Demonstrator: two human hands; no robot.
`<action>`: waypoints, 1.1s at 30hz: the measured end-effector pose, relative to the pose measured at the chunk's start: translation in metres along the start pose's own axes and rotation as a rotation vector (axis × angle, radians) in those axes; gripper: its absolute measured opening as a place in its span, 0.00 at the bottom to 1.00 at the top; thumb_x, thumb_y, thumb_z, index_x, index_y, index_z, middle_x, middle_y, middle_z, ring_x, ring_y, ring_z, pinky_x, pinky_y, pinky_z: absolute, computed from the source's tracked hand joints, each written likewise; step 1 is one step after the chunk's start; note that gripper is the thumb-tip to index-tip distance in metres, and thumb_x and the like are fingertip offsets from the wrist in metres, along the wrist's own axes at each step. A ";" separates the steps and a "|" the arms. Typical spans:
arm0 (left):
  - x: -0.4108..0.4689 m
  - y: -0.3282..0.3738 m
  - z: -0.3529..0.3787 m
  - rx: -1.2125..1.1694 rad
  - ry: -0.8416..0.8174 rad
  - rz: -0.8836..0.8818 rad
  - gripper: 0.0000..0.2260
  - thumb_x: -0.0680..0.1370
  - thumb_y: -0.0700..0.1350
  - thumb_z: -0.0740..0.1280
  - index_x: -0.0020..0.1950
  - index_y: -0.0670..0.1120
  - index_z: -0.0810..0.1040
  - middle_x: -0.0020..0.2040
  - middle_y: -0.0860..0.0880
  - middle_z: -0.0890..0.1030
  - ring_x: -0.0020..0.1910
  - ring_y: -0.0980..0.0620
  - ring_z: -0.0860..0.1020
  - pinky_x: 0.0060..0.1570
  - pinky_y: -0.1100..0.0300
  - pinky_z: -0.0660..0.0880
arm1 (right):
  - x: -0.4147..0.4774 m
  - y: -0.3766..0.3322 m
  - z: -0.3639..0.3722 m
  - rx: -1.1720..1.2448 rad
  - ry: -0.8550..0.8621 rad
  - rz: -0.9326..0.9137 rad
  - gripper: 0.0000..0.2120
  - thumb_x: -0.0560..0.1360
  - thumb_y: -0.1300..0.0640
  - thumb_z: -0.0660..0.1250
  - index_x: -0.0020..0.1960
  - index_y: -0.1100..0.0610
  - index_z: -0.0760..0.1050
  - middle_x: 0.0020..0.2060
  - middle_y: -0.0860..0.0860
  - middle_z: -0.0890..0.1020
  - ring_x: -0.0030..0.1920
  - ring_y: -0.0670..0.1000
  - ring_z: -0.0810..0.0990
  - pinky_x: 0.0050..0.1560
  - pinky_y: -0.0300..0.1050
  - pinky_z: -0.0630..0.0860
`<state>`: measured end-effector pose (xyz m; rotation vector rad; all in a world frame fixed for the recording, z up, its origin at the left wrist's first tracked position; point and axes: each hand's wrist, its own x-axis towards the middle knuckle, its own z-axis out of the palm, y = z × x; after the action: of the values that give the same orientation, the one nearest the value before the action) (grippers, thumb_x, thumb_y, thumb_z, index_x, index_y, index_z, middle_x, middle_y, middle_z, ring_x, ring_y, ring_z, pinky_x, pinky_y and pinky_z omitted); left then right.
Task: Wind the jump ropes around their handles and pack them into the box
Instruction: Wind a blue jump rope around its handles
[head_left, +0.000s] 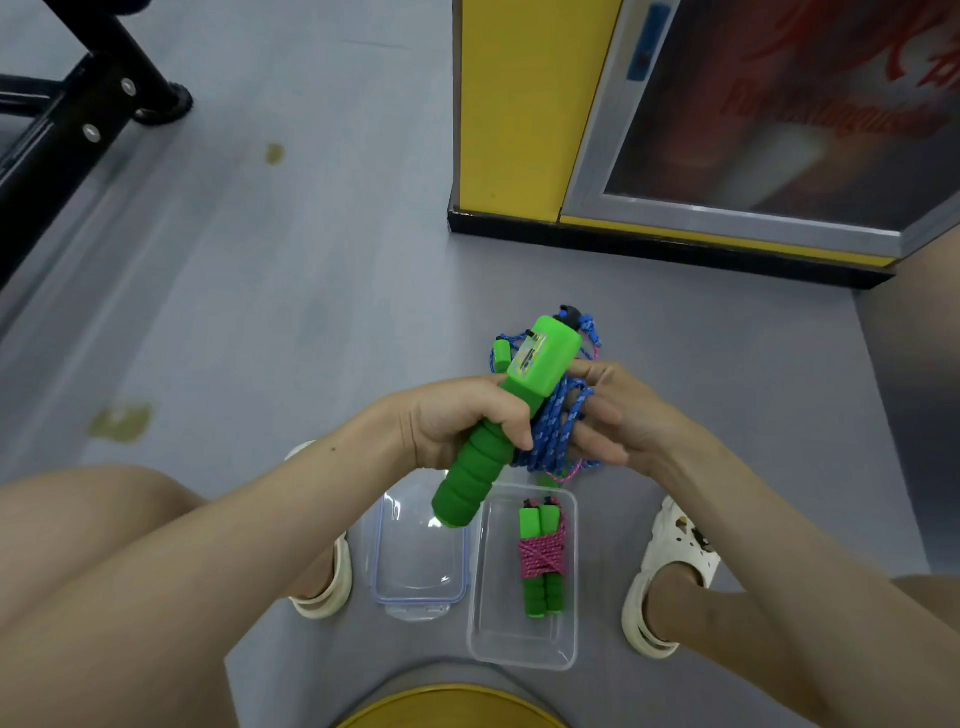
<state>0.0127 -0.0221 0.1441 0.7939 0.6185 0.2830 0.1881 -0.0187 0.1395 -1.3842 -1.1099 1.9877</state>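
My left hand (462, 421) grips a green jump-rope handle (498, 415) with a counter head, tilted up to the right. Blue rope (558, 421) is looped around the handles beside it. My right hand (608, 415) holds these loops, with its fingers hooked through them. A second small green handle end (502, 353) shows behind the counter head. Below, on the floor, a clear plastic box (522, 649) holds a jump rope (542, 558) with green handles bound in pink rope.
The box's clear lid (415, 577) with a blue rim lies left of the box. My feet in white sandals stand either side. A yellow cabinet (519, 114) stands ahead at right, and a black metal frame (78, 104) at far left. A yellow stool edge sits below.
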 end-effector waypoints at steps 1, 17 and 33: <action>0.003 -0.002 -0.001 -0.025 0.037 0.012 0.33 0.56 0.36 0.68 0.61 0.32 0.72 0.56 0.34 0.76 0.56 0.38 0.73 0.67 0.46 0.66 | -0.001 -0.003 0.003 -0.022 0.001 -0.012 0.15 0.79 0.67 0.55 0.47 0.61 0.80 0.27 0.55 0.82 0.27 0.50 0.81 0.30 0.41 0.79; 0.011 0.021 -0.013 0.730 0.688 0.108 0.20 0.70 0.37 0.67 0.59 0.48 0.67 0.42 0.47 0.74 0.38 0.52 0.71 0.40 0.55 0.72 | 0.005 0.020 0.006 -0.575 0.010 -0.017 0.08 0.77 0.54 0.66 0.43 0.55 0.82 0.26 0.48 0.76 0.31 0.52 0.71 0.34 0.46 0.68; 0.001 -0.003 -0.029 0.518 0.290 -0.163 0.24 0.62 0.37 0.62 0.58 0.35 0.74 0.46 0.47 0.84 0.49 0.47 0.76 0.50 0.55 0.71 | 0.010 0.007 -0.018 -0.194 0.228 -0.224 0.09 0.79 0.63 0.61 0.42 0.56 0.77 0.34 0.50 0.81 0.34 0.40 0.79 0.43 0.31 0.74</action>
<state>-0.0042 -0.0072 0.1259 1.2026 1.0474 0.0849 0.2014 -0.0086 0.1258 -1.4679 -1.3126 1.5569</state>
